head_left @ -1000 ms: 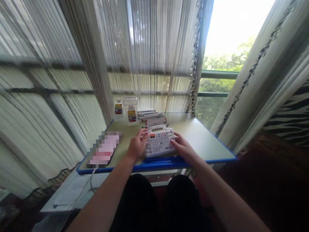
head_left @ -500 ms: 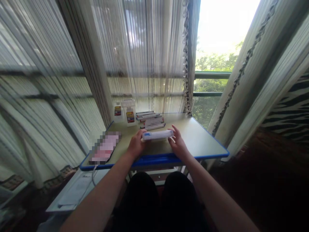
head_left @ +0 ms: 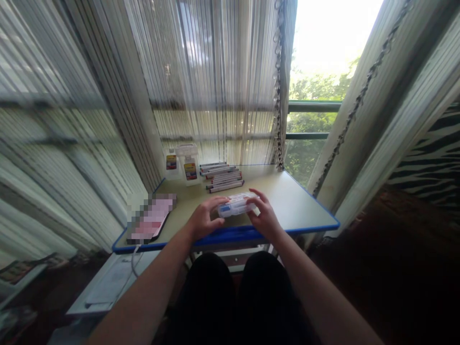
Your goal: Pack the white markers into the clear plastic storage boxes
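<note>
A white plastic marker case [head_left: 237, 205] with a blue label on its edge is held tilted just above the small table [head_left: 305, 206], near its blue front edge. My left hand [head_left: 203, 220] grips the case's left end with curled fingers. My right hand [head_left: 264, 215] holds the right end, fingers wrapped over the top. Behind the case, a row of several markers [head_left: 223, 176] lies flat on the table.
Two small white bottles [head_left: 185, 166] with coloured labels stand at the table's back left. A blurred pink flat object [head_left: 151, 220] with a cable lies at the left front. Sheer curtains hang close behind and beside the table; an open window is at the right.
The case lay flat with its printed face up, was raised on edge, and now is tilted between both hands. The view shifted slightly left.
</note>
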The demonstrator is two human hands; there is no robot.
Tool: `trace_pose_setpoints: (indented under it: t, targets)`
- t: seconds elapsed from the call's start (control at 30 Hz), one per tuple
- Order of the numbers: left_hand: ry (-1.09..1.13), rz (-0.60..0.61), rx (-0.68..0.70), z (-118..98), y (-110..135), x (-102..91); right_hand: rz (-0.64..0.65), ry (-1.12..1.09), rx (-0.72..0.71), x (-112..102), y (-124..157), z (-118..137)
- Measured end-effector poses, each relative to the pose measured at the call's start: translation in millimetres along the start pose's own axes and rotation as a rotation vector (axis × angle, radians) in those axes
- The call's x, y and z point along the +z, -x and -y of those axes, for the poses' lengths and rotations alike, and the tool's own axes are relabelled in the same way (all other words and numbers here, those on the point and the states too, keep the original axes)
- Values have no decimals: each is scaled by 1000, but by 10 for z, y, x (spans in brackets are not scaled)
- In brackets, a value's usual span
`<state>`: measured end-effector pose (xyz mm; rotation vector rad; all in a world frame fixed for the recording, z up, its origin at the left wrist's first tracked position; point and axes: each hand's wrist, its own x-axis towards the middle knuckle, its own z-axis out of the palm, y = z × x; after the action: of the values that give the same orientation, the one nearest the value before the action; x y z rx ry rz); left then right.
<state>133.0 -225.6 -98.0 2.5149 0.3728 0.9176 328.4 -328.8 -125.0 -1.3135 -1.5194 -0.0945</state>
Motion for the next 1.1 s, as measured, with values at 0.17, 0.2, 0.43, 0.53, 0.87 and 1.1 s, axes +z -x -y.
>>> trace_pose_setpoints:
  t: [0.17,0.2,0.43,0.53,0.87,1.1]
  targets:
    - [-82,-23,-70,-5,-17,28,175,29,46,17,-6,-29]
    - [-93,-22,-70,-9,-19,36,197,44,61,21,-7,-34]
    - [-149,-2,-95,-10,-14,59,267,92,166,11,-28,-2]
    - [-216,19,-81,16,-21,69,274,82,184,11,-38,20]
    - [-185,-54,-279,-34,-7,38,-142,183,431,-27,-53,-74]
    - [16,39,-200,-68,31,32,113,255,152,-33,-30,34]
